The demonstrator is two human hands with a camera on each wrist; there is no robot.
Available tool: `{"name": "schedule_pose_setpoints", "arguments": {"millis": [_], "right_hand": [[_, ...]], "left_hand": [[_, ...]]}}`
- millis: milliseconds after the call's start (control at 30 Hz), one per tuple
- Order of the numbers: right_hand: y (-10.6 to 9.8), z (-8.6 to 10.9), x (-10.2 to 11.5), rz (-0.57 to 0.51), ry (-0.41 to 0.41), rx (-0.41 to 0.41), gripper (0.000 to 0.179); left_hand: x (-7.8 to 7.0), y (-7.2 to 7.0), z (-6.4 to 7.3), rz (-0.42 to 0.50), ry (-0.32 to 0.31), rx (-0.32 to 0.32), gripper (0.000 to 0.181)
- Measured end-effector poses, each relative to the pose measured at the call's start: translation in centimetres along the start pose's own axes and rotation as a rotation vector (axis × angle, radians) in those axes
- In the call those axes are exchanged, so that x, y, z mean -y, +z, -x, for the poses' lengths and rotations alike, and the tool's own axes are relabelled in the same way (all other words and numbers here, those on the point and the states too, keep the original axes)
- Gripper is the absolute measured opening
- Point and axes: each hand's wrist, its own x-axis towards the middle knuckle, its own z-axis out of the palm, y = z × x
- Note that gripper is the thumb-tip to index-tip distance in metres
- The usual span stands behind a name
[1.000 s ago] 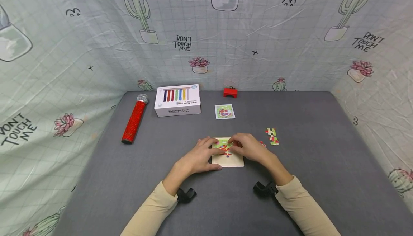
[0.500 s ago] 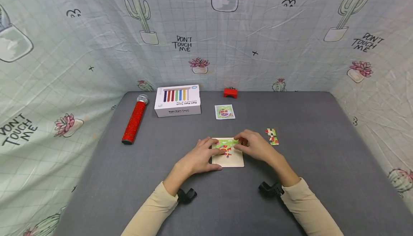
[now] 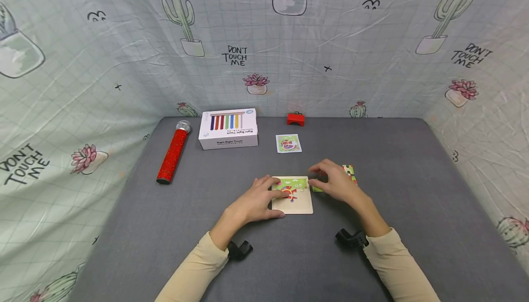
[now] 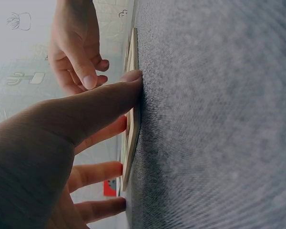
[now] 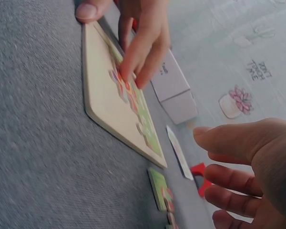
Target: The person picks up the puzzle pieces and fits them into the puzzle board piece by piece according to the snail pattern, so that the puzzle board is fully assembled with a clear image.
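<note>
A wooden puzzle board (image 3: 299,205) lies flat on the table, its far part filled with green and red picture pieces (image 3: 291,183) and its near part bare wood. My left hand (image 3: 252,202) rests on the board's left side, fingers spread, a fingertip on the pieces and the thumb at the near edge. Just off the board's right edge hovers my right hand (image 3: 336,183), thumb and fingers apart with nothing seen between them in the right wrist view. A loose green puzzle piece (image 5: 158,187) lies beside the board. More loose pieces (image 3: 349,170) are partly hidden behind the right hand.
Behind the board lies a small picture card (image 3: 288,143), with a red arch block (image 3: 295,119) farther back. A white box (image 3: 228,129) and a red glittery microphone (image 3: 173,153) lie at the back left. Patterned cloth (image 3: 264,40) hangs around the grey table.
My right hand has moved rightward off the board toward the loose pieces. A green piece now shows beside the board's right edge. The left hand keeps its place.
</note>
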Motion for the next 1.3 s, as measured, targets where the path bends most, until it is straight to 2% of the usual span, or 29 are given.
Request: {"name": "schedule_pose_setpoints", "arguments": {"millis": [367,767,1300], "right_hand": [[-1.4,0.1,-1.5,0.002,0.076,-0.047,0.038],[-2.9,0.6,-4.3,-0.018,0.128,-0.085,0.037],[-3.8,1.4,-6.9,-0.022,0.190,-0.122,0.038]], "left_hand": [[0.0,0.0,0.0,0.003,-0.004,0.005,0.053],[0.0,0.1,0.0,0.007,-0.010,0.006,0.053],[0.1,0.2,-0.1,0.010,-0.007,0.001,0.053]]}}
